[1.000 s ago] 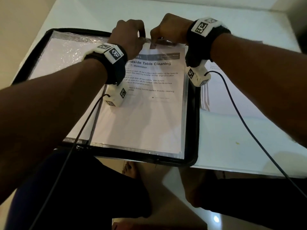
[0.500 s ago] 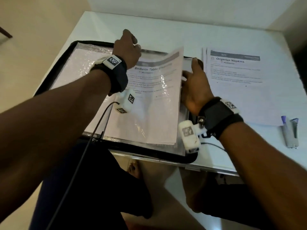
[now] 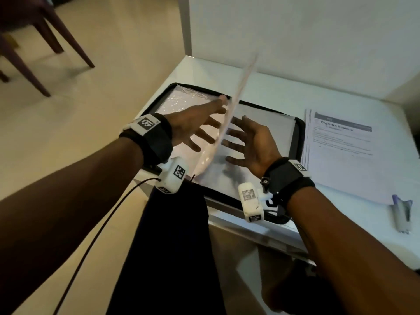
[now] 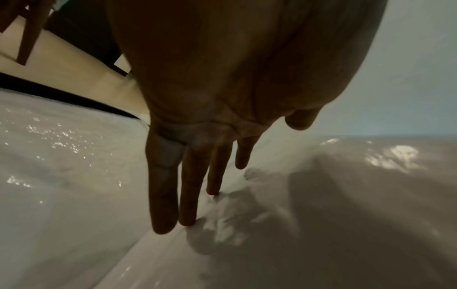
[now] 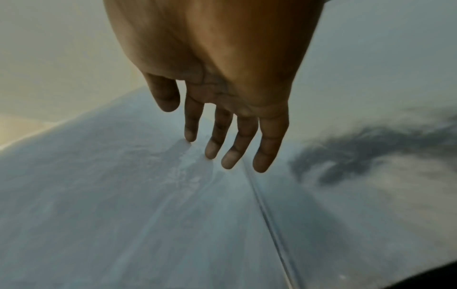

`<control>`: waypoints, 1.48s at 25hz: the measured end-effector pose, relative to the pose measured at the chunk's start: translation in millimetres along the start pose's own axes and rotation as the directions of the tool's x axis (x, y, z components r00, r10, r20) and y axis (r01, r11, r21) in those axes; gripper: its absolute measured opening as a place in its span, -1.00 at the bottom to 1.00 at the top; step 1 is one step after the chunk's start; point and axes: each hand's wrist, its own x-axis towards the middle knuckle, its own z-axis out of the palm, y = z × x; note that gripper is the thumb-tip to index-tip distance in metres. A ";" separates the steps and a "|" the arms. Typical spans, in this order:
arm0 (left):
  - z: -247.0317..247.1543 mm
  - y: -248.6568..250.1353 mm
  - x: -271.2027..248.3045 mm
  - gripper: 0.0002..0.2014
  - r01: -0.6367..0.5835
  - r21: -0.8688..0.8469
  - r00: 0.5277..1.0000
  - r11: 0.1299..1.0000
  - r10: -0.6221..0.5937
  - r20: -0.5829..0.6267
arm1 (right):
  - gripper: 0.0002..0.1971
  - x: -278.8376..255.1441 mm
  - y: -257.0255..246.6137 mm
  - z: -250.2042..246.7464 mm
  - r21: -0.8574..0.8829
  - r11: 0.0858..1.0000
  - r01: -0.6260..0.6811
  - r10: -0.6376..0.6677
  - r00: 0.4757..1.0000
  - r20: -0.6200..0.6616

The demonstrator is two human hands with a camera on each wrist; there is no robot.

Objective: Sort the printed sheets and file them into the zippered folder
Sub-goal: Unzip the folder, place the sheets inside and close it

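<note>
The black zippered folder (image 3: 299, 133) lies open on the white table. A clear sleeve page (image 3: 241, 87) with a printed sheet inside stands nearly upright at the folder's spine, mid-turn. My left hand (image 3: 200, 126) is on its left side, fingers straight and spread, fingertips (image 4: 163, 224) touching the glossy plastic. My right hand (image 3: 245, 142) is on its right side, fingers straight, fingertips (image 5: 212, 152) against the sleeve. Another clear sleeve (image 3: 268, 123) lies flat beneath. A stack of printed sheets (image 3: 341, 153), topped "Organize Napkins", lies right of the folder.
A stapler-like grey tool (image 3: 403, 214) lies by the table's front edge at right. A white wall (image 3: 295, 42) stands behind the table. Dark chair legs (image 3: 45, 42) stand on the floor at left. My dark-clothed legs are under the table's front edge.
The sleeve holding the "Bedside Table Cleaning" sheet has swung up from the right half to nearly upright. Both hands have let go of its top and now lie flat against it. The view has tilted up.
</note>
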 end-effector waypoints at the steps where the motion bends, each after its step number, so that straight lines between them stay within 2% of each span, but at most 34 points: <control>1: -7.4 -0.5 -6.5 -0.25 -0.031 -0.048 0.999 0.998 0.030 -0.020 | -0.57 -0.1 -3.1 11.6 -0.043 0.999 0.004 -0.004 1.000 0.017; 4: -32.9 -3.7 -25.9 -0.39 -0.136 -0.241 0.991 0.961 0.129 -0.044 | -0.59 7.7 -6.5 47.3 -0.200 0.979 0.026 -0.021 0.999 0.027; 6: -49.1 -10.3 -30.3 -0.45 -0.129 -0.251 0.990 0.959 0.109 -0.093 | -0.58 17.1 -4.6 60.0 -0.296 0.955 0.021 -0.015 1.000 0.023; 8: -72.3 -30.2 -26.3 -0.58 -0.069 -0.178 0.981 0.982 0.034 -0.192 | -0.57 25.9 -0.1 73.4 -0.403 0.915 0.005 0.011 0.999 0.038; 10: -96.3 -52.9 -17.0 -0.67 -0.005 -0.073 0.947 0.997 -0.019 -0.322 | -0.56 35.5 4.2 82.0 -0.482 0.876 -0.003 0.035 0.998 0.056; 12: -115.4 -75.9 -7.0 -0.69 0.067 0.012 0.905 0.998 -0.056 -0.422 | -0.54 45.2 9.1 88.2 -0.532 0.846 -0.011 0.050 0.997 0.059; 15: -130.4 -105.3 4.7 -0.63 0.172 0.102 0.862 0.980 -0.100 -0.497 | -0.48 59.6 15.6 92.3 -0.567 0.823 -0.028 0.058 0.998 0.035; 19: -130.8 -124.4 9.1 -0.71 0.243 0.208 0.794 0.947 -0.072 -0.603 | -0.46 69.6 22.2 91.2 -0.565 0.824 -0.036 0.053 0.999 0.013; 25: -126.1 -110.3 13.1 -0.68 0.293 0.333 0.703 0.896 0.034 -0.710 | -0.45 60.1 15.3 81.2 -0.540 0.840 -0.051 0.056 0.998 -0.008; 27: -118.7 -92.0 20.2 -0.76 0.285 0.404 0.724 0.869 0.081 -0.685 | -0.45 50.9 5.6 68.2 -0.518 0.854 -0.048 0.039 0.999 -0.028; 30: -87.9 -51.5 37.3 -0.91 0.235 0.533 0.783 0.813 0.167 -0.599 | -0.46 32.5 -10.9 31.8 -0.473 0.880 -0.046 0.004 0.996 -0.088; 34: -16.0 -0.5 78.0 -0.81 0.105 0.611 0.837 0.785 0.262 -0.481 | -0.52 4.5 -25.5 -43.1 -0.424 0.902 -0.077 -0.031 0.970 -0.242; 37: 50.8 27.5 105.8 -0.78 -0.018 0.624 0.879 0.781 0.310 -0.362 | -0.60 -16.9 -31.5 -104.8 -0.326 0.941 -0.089 -0.047 0.920 -0.388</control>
